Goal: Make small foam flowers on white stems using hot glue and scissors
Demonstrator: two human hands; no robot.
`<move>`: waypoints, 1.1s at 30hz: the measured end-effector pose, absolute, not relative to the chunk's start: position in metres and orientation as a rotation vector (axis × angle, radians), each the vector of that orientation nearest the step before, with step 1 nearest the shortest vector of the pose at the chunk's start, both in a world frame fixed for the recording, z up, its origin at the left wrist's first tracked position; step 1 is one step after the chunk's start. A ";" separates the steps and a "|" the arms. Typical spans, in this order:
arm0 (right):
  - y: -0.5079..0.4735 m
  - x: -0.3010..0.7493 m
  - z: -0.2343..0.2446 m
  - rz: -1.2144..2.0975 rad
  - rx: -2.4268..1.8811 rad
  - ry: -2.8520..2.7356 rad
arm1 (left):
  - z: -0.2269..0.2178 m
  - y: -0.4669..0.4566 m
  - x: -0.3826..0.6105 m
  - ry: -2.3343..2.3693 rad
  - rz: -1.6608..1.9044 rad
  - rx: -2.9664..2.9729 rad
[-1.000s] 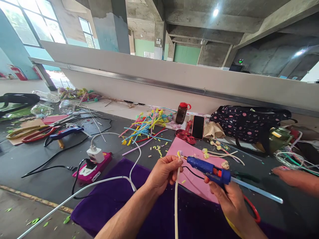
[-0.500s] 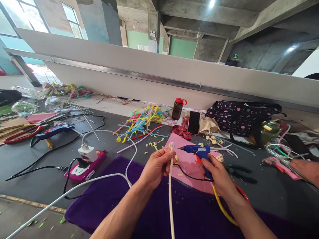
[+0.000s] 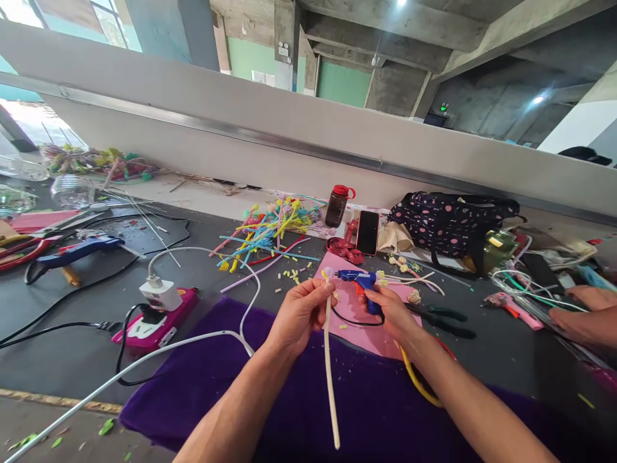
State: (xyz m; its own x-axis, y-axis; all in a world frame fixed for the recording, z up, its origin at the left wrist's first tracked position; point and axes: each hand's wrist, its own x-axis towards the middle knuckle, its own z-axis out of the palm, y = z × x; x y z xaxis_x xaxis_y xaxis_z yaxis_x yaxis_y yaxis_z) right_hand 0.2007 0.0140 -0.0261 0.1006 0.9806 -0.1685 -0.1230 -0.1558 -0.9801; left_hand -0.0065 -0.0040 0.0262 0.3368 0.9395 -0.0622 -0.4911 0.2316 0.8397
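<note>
Between the fingertips of my left hand [image 3: 303,312] is the upper end of a cream-coloured, stem-like rod [image 3: 330,386]. It hangs down over the purple cloth [image 3: 207,379]. A small lilac and yellow piece [image 3: 328,273] shows at its top, just above my thumb. My right hand [image 3: 388,308] is wrapped round the handle of a blue glue gun [image 3: 357,278]. Its nozzle points left and is at or very near the lilac piece; whether they touch I cannot tell. Under both hands lies a pink sheet [image 3: 385,337].
Colourful stems [image 3: 274,231] lie piled behind. A bottle [image 3: 337,206], a phone [image 3: 367,231] and a patterned bag [image 3: 443,225] stand at the back. Leftward are a magenta power strip [image 3: 178,315] with cables and another glue gun [image 3: 81,251]. Another person's hands [image 3: 585,315] work at right, near pliers [image 3: 448,318].
My right hand has brought the glue gun leftward, its nozzle now at the lilac piece. The view has shifted a little to the right. More of the other person's hands shows.
</note>
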 end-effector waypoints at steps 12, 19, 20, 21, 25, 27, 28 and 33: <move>0.046 0.180 -0.039 1.063 -1.564 -1.358 | 0.025 0.002 -0.012 0.694 1.167 0.768; 0.033 0.196 -0.018 0.590 -1.718 -1.767 | 0.026 -0.001 -0.009 0.713 1.134 0.812; 0.027 0.196 -0.013 0.521 -1.715 -1.827 | 0.026 -0.001 -0.009 0.710 1.136 0.814; 0.021 0.195 -0.008 0.469 -1.702 -1.890 | 0.025 0.000 -0.009 0.705 1.138 0.815; -0.005 0.187 0.002 0.415 -1.603 -2.183 | 0.023 0.000 -0.008 0.699 1.123 0.819; -0.014 0.182 0.001 0.422 -1.555 -2.307 | 0.023 0.000 -0.007 0.699 1.113 0.826; -0.017 0.179 -0.002 0.425 -1.537 -2.353 | 0.024 -0.001 -0.007 0.698 1.110 0.830; -0.018 0.166 -0.013 0.426 -1.524 -2.412 | 0.025 -0.002 -0.006 0.699 1.088 0.832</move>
State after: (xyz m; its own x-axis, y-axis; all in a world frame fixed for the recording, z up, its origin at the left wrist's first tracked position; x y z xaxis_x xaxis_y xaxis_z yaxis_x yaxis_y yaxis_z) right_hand 0.1664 -0.0178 -0.0127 -0.4185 0.9063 0.0589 0.8313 0.4084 -0.3770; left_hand -0.0060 -0.0018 0.0252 0.3165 0.9449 -0.0840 -0.4695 0.2329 0.8517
